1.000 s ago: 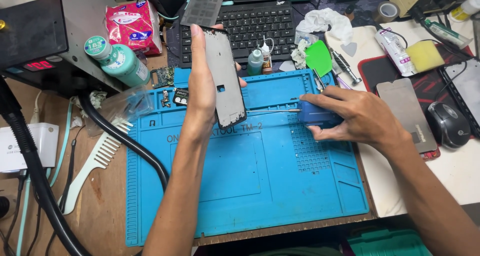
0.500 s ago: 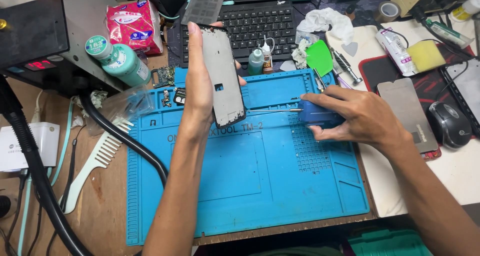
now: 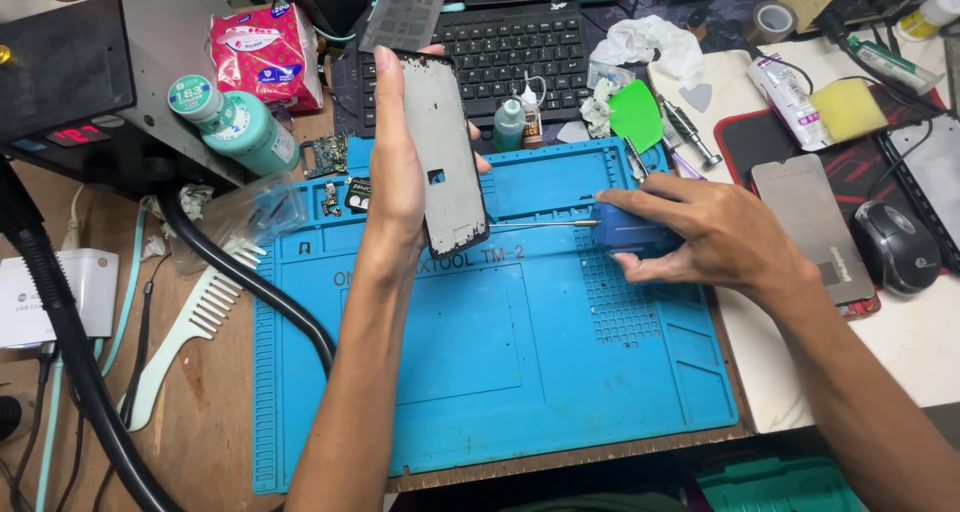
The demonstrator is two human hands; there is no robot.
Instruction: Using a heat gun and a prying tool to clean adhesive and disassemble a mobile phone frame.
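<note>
My left hand point(image 3: 398, 172) holds a bare phone frame point(image 3: 447, 152) upright above the blue work mat point(image 3: 480, 372), fingers wrapped behind it. The frame is grey inside with a black rim and a small square cut-out. My right hand point(image 3: 700, 234) grips a blue-handled tool point(image 3: 630, 232) lying low over the mat. Its thin metal shaft point(image 3: 540, 224) points left and its tip meets the frame's lower right edge.
A black keyboard point(image 3: 520, 47) lies behind the mat. Small bottles point(image 3: 510, 122), a green pick point(image 3: 637, 114), a teal bottle point(image 3: 235, 122), a pink tissue pack point(image 3: 268, 52), a white comb point(image 3: 190, 332), a black hose point(image 3: 250, 282), a metal plate point(image 3: 810, 222) and a mouse point(image 3: 897, 247) surround the mat.
My left hand has tilted the frame slightly; the tool's shaft in my right hand has come up against the frame's lower edge. Otherwise little has moved.
</note>
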